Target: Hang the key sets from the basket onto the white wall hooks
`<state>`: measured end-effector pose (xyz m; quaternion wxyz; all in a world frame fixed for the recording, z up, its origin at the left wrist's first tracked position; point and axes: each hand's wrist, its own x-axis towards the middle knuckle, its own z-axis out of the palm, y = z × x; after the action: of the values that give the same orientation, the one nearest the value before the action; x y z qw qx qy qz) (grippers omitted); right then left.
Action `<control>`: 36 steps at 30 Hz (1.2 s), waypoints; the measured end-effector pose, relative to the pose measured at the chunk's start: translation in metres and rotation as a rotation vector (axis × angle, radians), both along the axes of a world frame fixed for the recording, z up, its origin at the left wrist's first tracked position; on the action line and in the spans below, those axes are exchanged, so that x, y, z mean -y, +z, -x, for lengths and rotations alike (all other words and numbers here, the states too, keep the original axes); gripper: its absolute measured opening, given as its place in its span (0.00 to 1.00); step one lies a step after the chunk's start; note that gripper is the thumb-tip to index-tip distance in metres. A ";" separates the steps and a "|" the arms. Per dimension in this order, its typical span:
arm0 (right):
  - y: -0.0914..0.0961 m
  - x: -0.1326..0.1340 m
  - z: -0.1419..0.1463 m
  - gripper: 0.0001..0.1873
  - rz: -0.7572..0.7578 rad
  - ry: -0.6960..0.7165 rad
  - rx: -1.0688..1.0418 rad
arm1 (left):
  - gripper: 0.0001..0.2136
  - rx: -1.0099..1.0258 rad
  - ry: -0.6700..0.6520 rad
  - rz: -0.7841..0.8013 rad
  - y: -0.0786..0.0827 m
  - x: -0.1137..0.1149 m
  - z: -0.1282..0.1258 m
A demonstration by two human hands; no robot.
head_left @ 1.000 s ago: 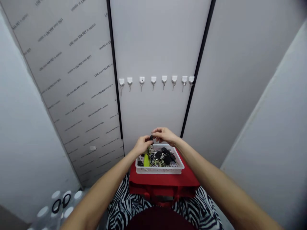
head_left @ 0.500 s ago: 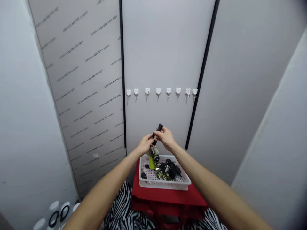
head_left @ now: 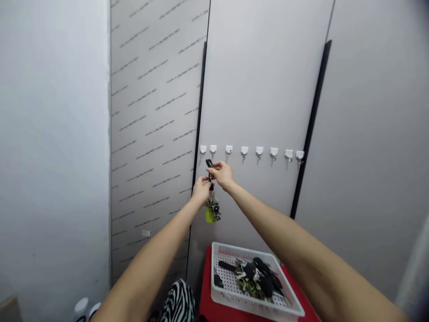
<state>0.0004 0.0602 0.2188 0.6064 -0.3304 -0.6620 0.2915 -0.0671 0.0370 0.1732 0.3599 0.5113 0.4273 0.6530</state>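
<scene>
The bunch (head_left: 214,206) hangs in the air above the basket (head_left: 248,306) and off to its left, clear of it, with a yellow-green tag (head_left: 210,215) low in the cluster and a black strap (head_left: 209,163) rising from it into a loop. The left hand (head_left: 201,188) pinches the lower part of the strap, just over the cluster; the right hand (head_left: 221,174) is closed on it higher up, near the loop, thumb against fingers. The step in hand appears to be holding the bunch up by its strap and managing the loop between the two hands; the next move seems to call for a firm pinch, since the loose cluster could swing or twist the strap. Inside the basket, more keys (head_left: 266,284) and dark fobs lie in a heap, mostly toward its right side. Under the basket is a red table (head_left: 205,286). Above the basket, a row of white hooks (head_left: 259,152) crosses a pale panel (head_left: 268,89); the loop's depth from them is hard to judge. Left of the basket are a printed panel (head_left: 154,134), a plain wall (head_left: 53,134), zebra-striped cloth (head_left: 179,304) and, low down, white caps (head_left: 81,305).
</scene>
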 end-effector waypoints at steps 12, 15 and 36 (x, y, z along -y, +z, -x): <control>0.021 -0.032 0.015 0.10 -0.037 -0.258 -0.149 | 0.09 -0.316 0.220 -0.032 0.029 -0.050 0.017; 0.021 -0.041 0.011 0.09 0.022 -0.338 -0.083 | 0.09 -0.378 0.230 0.019 0.030 -0.056 0.008; -0.171 0.034 -0.123 0.07 0.297 -0.103 1.140 | 0.11 -0.892 -0.281 -0.012 -0.148 0.034 -0.041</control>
<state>0.1238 0.0262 0.0478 0.1156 -0.5477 -0.8187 0.1277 -0.0261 0.0031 0.0255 0.2231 0.7972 0.4631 0.3167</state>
